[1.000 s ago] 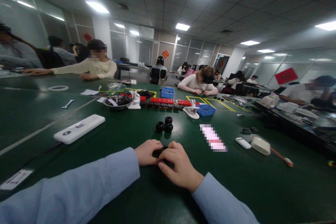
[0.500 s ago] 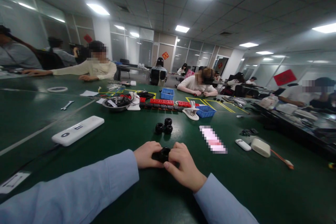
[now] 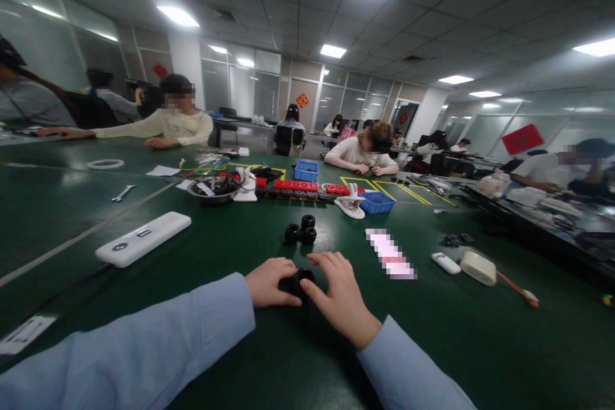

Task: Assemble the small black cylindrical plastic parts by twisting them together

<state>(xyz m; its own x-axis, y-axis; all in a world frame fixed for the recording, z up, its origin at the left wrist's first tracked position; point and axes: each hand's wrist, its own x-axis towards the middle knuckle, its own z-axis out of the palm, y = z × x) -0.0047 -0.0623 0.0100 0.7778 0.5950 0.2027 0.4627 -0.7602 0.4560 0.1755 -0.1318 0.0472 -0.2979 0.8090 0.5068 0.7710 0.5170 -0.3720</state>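
Observation:
My left hand (image 3: pixel 271 283) is closed around a small black wheel (image 3: pixel 304 277) low over the green table, with the thumb along its near side. On the other side, my right hand (image 3: pixel 339 295) has its fingers stretched out and lifted off the wheel. Its thumb tip still reaches the wheel's near edge. Part of the wheel is hidden by the fingers. Just beyond my hands, several similar black wheels (image 3: pixel 308 235) stand in a cluster on the table.
A white power bank-like device (image 3: pixel 144 239) lies left, with a wrench (image 3: pixel 123 193) beyond. Farther back are a red-and-black strip (image 3: pixel 295 187), white clamps (image 3: pixel 352 204) and blue bins (image 3: pixel 377 202). A phone-shaped blurred item (image 3: pixel 390 254) and cream case (image 3: pixel 478 268) lie right. Co-workers sit around.
My right hand's fingers have opened and lifted away from the wheel, which now shows more and looks tilted. The left hand has stayed in place.

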